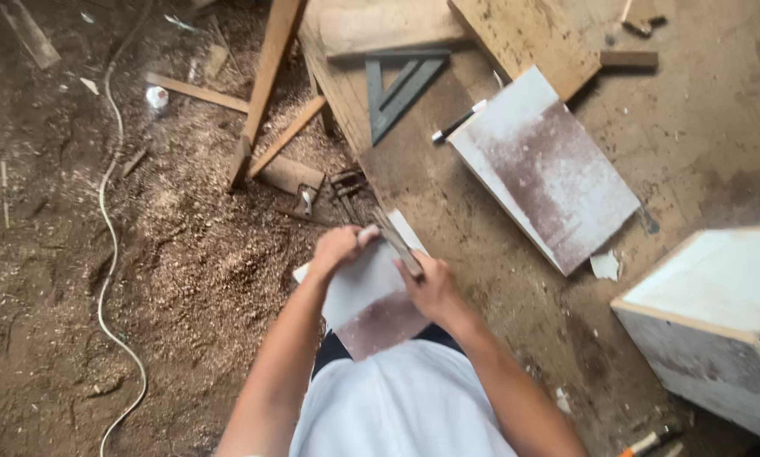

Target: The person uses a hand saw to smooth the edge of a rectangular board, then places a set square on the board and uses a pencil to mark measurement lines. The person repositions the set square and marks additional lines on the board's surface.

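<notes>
- Down at the middle, the left hand (336, 248) and the right hand (431, 283) both close around one narrow grey strip-like tool (394, 239), which lies slanted across a small white panel (367, 296); what kind of tool it is cannot be told.
- Left hand pinches the tool's upper end, right hand wraps its lower end; the panel sits under both, against the person's white shirt (405, 406).
- Just beyond the grip, touching nothing, lies a dark metal clamp (346, 188) on the sawdust.
- Farther out past the grip: one grey triangular square (401, 85) and one black-and-white marker (458, 122) on a wooden board (354, 76).
- To the right of the grip, well apart, one larger white panel (545, 165) with a brown-stained face.
- Far right, one white box (718, 322).
- Left of the grip, one white cable (109, 228) snakes over the dirt floor.
- Nothing lies between the hands and the panel.
</notes>
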